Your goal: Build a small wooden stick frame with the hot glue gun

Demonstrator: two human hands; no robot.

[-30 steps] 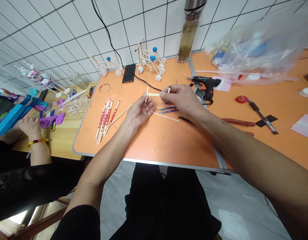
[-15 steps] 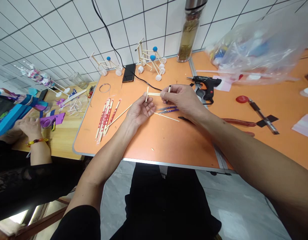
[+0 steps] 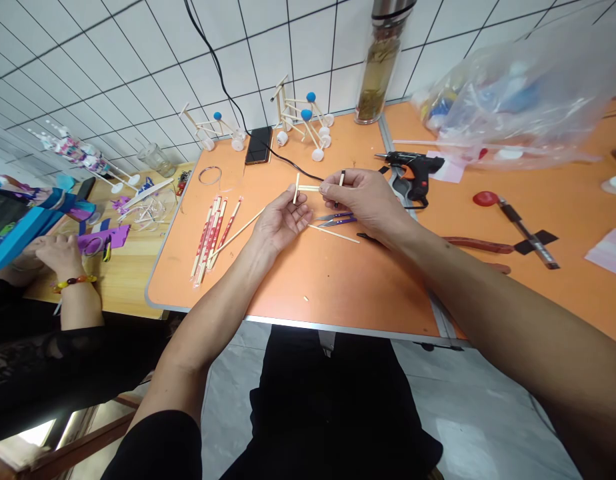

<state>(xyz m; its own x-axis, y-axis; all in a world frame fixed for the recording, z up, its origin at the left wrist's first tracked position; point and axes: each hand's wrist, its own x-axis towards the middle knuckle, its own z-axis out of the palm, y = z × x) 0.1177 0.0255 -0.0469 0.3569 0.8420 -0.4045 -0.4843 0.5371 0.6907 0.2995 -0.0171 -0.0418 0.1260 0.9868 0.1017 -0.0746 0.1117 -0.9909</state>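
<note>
Between my hands is a small frame of wooden sticks (image 3: 309,189), with a crosspiece at each end. My left hand (image 3: 282,217) pinches the crosspiece on the left, its other fingers curled loosely below. My right hand (image 3: 358,197) grips the right end, where a short stick with dark tips pokes out above and below the fingers. Just under the hands lie purple-handled snips (image 3: 338,219) and a loose thin stick (image 3: 335,233). Left of my left hand, several chopsticks in red-printed wrappers (image 3: 211,237) rest on the orange table (image 3: 338,287).
Stick models with blue balls (image 3: 307,115) stand along the wall near a phone (image 3: 259,145). A glue gun (image 3: 413,175), a marker (image 3: 528,233), a glass bottle (image 3: 381,73) and a plastic bag (image 3: 523,100) are to the right. Another person's hands (image 3: 61,255) work at the left table.
The stick frame's left crosspiece has shifted very slightly to the right. Both hands keep their grip on the frame.
</note>
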